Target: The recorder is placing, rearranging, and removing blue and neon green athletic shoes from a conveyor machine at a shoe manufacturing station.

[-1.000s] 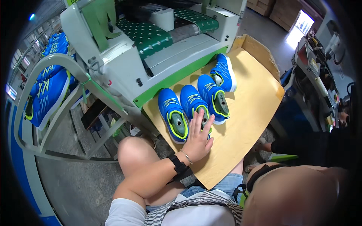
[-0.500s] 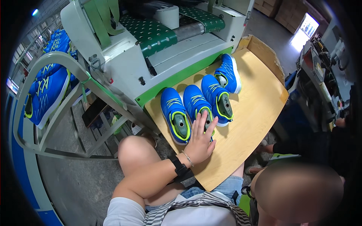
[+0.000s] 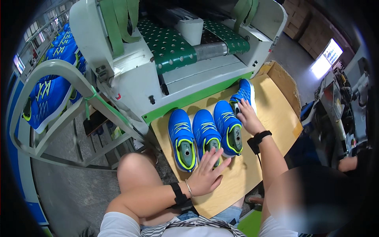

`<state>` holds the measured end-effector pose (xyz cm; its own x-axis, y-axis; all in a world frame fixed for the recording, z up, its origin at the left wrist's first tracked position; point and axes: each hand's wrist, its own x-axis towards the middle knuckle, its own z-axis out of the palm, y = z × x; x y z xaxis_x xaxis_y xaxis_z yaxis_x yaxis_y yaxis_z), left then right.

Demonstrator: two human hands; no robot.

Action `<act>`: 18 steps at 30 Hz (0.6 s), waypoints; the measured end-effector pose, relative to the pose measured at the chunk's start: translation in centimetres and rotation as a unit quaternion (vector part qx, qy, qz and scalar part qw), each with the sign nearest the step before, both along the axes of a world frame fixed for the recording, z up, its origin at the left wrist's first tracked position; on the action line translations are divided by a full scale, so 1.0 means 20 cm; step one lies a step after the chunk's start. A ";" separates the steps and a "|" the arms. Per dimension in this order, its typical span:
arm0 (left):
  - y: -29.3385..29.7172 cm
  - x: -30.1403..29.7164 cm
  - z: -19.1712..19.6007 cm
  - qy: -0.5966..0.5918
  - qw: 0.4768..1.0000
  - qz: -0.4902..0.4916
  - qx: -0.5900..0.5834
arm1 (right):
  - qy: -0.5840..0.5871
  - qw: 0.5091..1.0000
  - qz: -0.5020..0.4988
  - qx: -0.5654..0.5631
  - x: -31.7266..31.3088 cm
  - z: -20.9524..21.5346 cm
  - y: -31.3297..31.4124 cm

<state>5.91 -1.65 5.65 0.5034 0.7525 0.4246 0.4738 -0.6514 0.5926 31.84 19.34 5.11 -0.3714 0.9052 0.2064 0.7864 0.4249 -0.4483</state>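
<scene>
Newly reached out: right hand (image 3: 248, 117), fingers spread on fourth blue mesh shoe (image 3: 242, 94); left hand (image 3: 205, 173) splayed flat over middle blue shoe (image 3: 207, 134).

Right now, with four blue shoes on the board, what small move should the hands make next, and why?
Probably the right hand should draw the fourth shoe in beside the third shoe. It already touches that shoe, which lies apart and turned away from the other three. The left hand rests flat on the heel of the middle shoe and seems to steady the row on the wooden board.
</scene>
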 end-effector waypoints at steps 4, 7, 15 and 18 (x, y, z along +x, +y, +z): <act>0.00 0.02 0.00 -0.065 0.998 -0.018 0.016 | -0.030 0.990 -0.090 0.109 0.04 -0.08 0.04; -0.01 0.14 0.15 -0.159 0.982 -0.031 -0.093 | 0.184 0.953 -0.228 0.078 0.30 -0.15 0.08; 0.50 0.59 -0.02 -0.187 0.890 0.306 -0.282 | 0.372 0.885 -0.279 0.013 0.18 -0.22 -0.43; 0.55 0.59 -0.05 -0.215 0.881 0.293 -0.303 | 0.391 0.871 -0.298 0.004 0.16 -0.18 -0.60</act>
